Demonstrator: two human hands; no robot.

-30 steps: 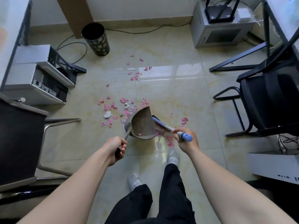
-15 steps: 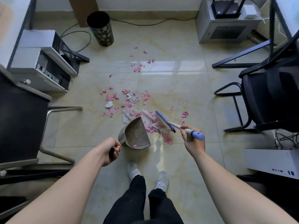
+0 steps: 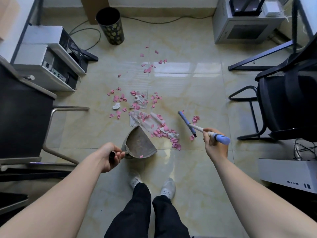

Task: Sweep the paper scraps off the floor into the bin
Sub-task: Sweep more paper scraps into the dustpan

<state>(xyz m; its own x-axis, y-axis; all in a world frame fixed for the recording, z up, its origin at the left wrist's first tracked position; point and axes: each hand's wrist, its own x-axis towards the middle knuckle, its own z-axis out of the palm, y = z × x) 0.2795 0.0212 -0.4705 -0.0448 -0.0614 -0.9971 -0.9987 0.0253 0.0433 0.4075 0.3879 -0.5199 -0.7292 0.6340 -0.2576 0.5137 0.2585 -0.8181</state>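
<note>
Pink and white paper scraps (image 3: 145,115) lie scattered over the tiled floor, with a denser heap (image 3: 167,133) just right of the dustpan and a smaller group (image 3: 151,66) farther off. My left hand (image 3: 110,156) grips the handle of a grey metal dustpan (image 3: 139,145), which rests on the floor with one pink scrap inside. My right hand (image 3: 214,143) holds a blue-and-white broom (image 3: 197,128), its blue head (image 3: 186,121) lifted to the right of the heap. A black patterned bin (image 3: 110,26) stands at the far wall.
A chair with metal legs (image 3: 54,121) is at the left, beside two computer cases (image 3: 49,55). A black chair (image 3: 288,103) stands at the right, a grey cabinet (image 3: 243,26) far right, a white case (image 3: 288,174) near right. Cables run along the wall. My feet (image 3: 152,184) are below the dustpan.
I have stepped back, drawing the dustpan toward me. The broom head has swung out to the right, away from the dustpan. More scraps now show in front of the pan.
</note>
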